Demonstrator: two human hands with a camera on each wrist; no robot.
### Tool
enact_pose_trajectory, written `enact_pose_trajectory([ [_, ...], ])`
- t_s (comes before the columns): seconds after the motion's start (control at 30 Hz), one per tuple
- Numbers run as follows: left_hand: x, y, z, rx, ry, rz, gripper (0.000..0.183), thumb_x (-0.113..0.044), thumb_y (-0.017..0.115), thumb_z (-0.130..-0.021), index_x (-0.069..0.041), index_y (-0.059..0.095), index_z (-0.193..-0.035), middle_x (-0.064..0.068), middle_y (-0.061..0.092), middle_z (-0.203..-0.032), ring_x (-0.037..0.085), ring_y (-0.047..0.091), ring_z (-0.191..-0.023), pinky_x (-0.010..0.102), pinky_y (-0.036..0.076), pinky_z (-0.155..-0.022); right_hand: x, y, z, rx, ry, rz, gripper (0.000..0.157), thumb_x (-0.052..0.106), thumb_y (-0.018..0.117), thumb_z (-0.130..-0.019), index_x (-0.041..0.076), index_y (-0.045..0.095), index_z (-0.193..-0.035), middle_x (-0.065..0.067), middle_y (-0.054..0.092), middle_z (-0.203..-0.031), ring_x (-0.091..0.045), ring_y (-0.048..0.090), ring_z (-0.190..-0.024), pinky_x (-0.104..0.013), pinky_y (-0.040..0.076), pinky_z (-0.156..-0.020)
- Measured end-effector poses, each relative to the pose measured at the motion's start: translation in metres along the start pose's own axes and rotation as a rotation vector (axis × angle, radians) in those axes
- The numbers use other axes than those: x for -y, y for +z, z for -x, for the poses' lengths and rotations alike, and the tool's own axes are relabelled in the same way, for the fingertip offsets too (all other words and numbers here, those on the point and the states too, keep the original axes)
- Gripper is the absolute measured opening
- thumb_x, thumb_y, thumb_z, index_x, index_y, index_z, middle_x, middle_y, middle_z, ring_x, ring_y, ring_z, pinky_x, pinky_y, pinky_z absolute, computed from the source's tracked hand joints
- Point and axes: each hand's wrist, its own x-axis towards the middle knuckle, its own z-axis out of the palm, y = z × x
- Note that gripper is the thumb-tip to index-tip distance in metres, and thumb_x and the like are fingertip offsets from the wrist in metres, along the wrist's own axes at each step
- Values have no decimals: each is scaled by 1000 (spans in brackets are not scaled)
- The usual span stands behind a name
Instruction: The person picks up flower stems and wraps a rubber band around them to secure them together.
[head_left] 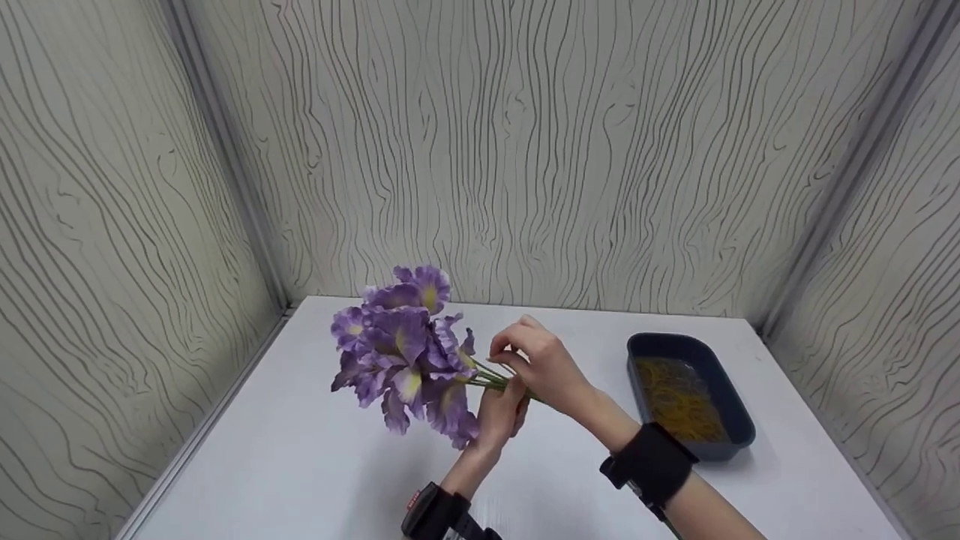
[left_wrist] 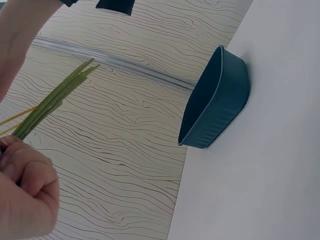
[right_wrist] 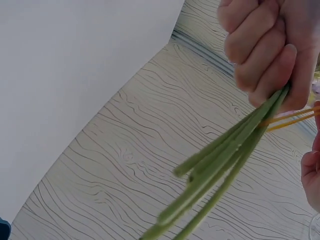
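Note:
A bunch of purple irises [head_left: 405, 352] is held above the table, blooms to the left. My left hand [head_left: 501, 414] grips the green stems [right_wrist: 225, 150] in a curled fist, and their cut ends stick out past it. A yellow rubber band [right_wrist: 290, 120] runs stretched from around the stems to my right hand [head_left: 544, 364], whose thumb and fingers pinch it. In the left wrist view the band [left_wrist: 17, 119] leaves the stems near the left fist [left_wrist: 27, 192]. Most of the right hand's fingers lie outside the right wrist view.
A dark blue-grey tray [head_left: 731, 397] stands on the right of the white table [head_left: 285, 465], with many yellow rubber bands [head_left: 679, 401] inside. Wood-patterned panels [head_left: 480, 150] enclose the table at the back and sides. Both wrists wear black straps.

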Motion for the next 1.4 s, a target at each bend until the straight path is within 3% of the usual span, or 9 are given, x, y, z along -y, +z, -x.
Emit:
enact_pose_trajectory([
  [0.17,9,3,6,1,-18,-4,44,-12,43,-92,-10,36,-49,-4,31,-41,1,24,-31,15,20,-32,4,-2,-1,-34,4,-30,3,6,62,-84,7,60,-83,1,59,-81,-16,49,-74,-27,43,-61],
  [0.37,15,-1,14,67,-50,-19,44,-11,41,-92,-10,35,-49,-5,30,-40,1,24,-31,15,19,-32,-1,-13,0,-55,15,0,3,8,63,-84,7,60,-82,1,60,-80,-17,50,-71,-25,41,-59],
  [0.5,22,-9,10,141,-30,-61,45,-10,40,-92,-7,33,-47,-5,29,-40,2,23,-32,16,17,-32,-20,-28,10,-135,119,82,14,-2,69,-77,9,60,-81,5,57,-77,-11,47,-68,-25,38,-56],
  [0.67,31,-16,4,288,-3,-105,48,-15,41,-92,-2,30,-48,-5,28,-40,3,21,-33,18,15,-33,-44,-35,36,-196,250,147,20,-4,71,-74,10,59,-81,6,52,-76,-10,45,-66,-25,37,-53],
  [0.77,30,-16,4,354,0,-97,49,-17,43,-92,2,30,-49,-5,29,-40,3,22,-34,19,16,-33,-52,-31,50,-195,282,148,19,-4,70,-75,9,58,-81,6,52,-76,-9,46,-65,-24,37,-53],
  [0.9,28,-15,4,386,16,-65,49,-17,44,-93,10,30,-54,-4,30,-42,3,23,-35,19,17,-34,-59,-22,62,-210,312,153,21,-5,70,-75,10,56,-81,6,52,-76,-8,45,-64,-23,37,-52],
  [1.4,20,-11,-3,393,55,4,52,-20,43,-95,12,27,-57,-4,29,-43,3,23,-36,19,17,-35,-66,22,102,-157,351,130,13,-5,61,-82,8,61,-81,5,56,-74,-7,47,-61,-23,41,-51],
])
